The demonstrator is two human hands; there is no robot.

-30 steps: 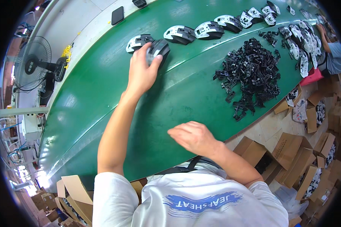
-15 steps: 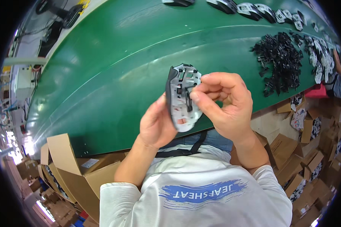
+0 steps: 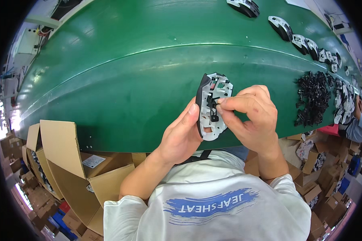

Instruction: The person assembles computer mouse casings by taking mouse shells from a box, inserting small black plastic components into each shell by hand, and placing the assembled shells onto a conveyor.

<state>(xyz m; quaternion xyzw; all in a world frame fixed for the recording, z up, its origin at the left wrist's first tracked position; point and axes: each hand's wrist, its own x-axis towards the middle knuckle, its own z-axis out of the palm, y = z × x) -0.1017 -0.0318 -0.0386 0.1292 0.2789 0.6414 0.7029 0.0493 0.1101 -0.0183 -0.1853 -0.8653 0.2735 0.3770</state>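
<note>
My left hand (image 3: pixel 180 138) is closed around the black side of a mouse shell (image 3: pixel 218 130), holding it upright above the green table with its hollow white inside showing. A small black plastic part (image 3: pixel 214 111) lies against the middle of that inside. My right hand (image 3: pixel 254 116) pinches the upper end of this part between thumb and forefinger. The fingertips partly cover it, and I cannot tell whether it is seated in the shell.
Black plastic parts (image 3: pixel 313 96) are heaped on the green table (image 3: pixel 108 100) to the right, beside white shells (image 3: pixel 343 102). More black-and-white shells (image 3: pixel 280 28) line the far side. An open cardboard box (image 3: pixel 62 146) stands at near left. Another person's sleeve (image 3: pixel 357 129) shows at far right.
The whole view has swung, so the table's contents sit further right and lower. Both hands keep their hold; the black part now lies at a different angle in the shell.
</note>
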